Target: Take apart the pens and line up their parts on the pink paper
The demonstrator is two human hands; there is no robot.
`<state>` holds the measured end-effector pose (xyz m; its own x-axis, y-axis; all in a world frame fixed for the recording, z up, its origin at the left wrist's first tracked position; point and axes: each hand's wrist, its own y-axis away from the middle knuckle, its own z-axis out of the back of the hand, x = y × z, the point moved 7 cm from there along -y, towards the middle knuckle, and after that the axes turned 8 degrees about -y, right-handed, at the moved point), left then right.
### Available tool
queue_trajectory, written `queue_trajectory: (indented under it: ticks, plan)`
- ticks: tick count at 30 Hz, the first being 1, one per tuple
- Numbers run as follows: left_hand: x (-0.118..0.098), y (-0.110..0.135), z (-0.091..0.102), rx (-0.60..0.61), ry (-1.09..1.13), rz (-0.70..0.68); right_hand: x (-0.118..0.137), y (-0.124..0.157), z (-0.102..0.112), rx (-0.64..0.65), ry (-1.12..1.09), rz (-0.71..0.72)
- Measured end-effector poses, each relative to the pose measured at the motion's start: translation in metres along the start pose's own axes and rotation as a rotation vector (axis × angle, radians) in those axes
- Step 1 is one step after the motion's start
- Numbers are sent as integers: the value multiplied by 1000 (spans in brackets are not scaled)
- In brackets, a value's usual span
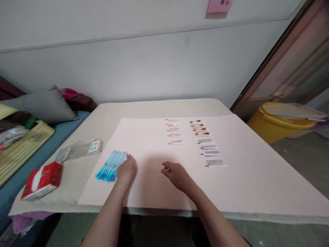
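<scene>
Forearms [109, 208] extend, right hand [177, 173] half-open, empty, left hand [126, 168] at blue pens [111, 166], grip unclear.

No wording is being made out with certainty. Dark handwritten characters, too small to read, are being displayed on the pink paper note [216, 6] on the white wall [144, 68]. Illegible print is being carried by the white rectangular label [94, 146] on the clear plastic bag [79, 150].

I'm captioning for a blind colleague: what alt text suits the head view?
Left hand at the right end of a row of blue pens on a pale pink sheet; right hand loosely curled over it. Slim pen-like items lie in two columns beyond.
</scene>
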<state>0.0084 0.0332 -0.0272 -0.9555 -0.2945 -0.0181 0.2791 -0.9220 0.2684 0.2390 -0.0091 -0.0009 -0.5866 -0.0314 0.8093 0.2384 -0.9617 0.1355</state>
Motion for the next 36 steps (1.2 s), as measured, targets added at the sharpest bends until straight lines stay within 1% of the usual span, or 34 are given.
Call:
queue_trajectory:
  ticks: [2, 4, 6, 7, 8, 9, 10, 12, 14, 16, 18, 20, 22, 25, 27, 29, 32, 33, 34, 35, 36]
  plan:
    - [-5, -1, -2, 11, 167, -7, 3, 0, -4, 20, -36, 21]
    - [-17, 0, -4, 46, 475, -59, 7, -1, -8, 30, -89, 50]
    - [-36, 6, -8, 131, 859, -143, 8, -2, -13, 20, -188, 55]
    - [-48, 11, -10, 198, 1036, -190, 7, -3, -16, 21, -264, 44]
    - [-58, 17, -11, 256, 1174, -224, 6, -5, -20, 28, -357, 19]
    - [-67, 22, -12, 300, 1268, -246, 5, -6, -24, 41, -460, -15]
    - [-74, 28, -12, 330, 1328, -264, 3, -7, -28, 51, -560, -55]
    - [-82, 35, -9, 334, 1383, -294, -1, -9, -32, 43, -713, -127]
    - [-83, 39, -5, 301, 1413, -300, -3, -10, -31, 1, -813, -172]
    - [-81, 39, -2, 301, 1482, -279, -4, -9, -30, 1, -903, -190]
    - [-79, 39, -3, 361, 1610, -251, -3, -7, -31, 60, -996, -201]
    - [-81, 41, -5, 457, 1737, -239, -2, -3, -34, 127, -1066, -203]
    - [-84, 45, -6, 526, 1813, -243, 0, 0, -36, 157, -1106, -200]
    - [-89, 51, -9, 561, 1867, -260, 1, 2, -38, 134, -1063, -204]
    - [-90, 53, -11, 534, 1888, -245, 3, 3, -37, 88, -936, -190]
    - [-88, 53, -13, 475, 1888, -206, 8, 3, -31, -5, -698, -105]
    - [-82, 52, -15, 352, 1845, -155, 18, 6, -21, -185, -275, 41]
    - [-81, 51, -15, 321, 1827, -148, 20, 7, -20, -215, -197, 64]
    - [-81, 51, -14, 309, 1817, -147, 20, 7, -20, -222, -175, 70]
    - [-82, 51, -14, 324, 1821, -149, 18, 6, -21, -208, -203, 60]
    - [-84, 52, -14, 365, 1842, -153, 15, 4, -22, -180, -270, 39]
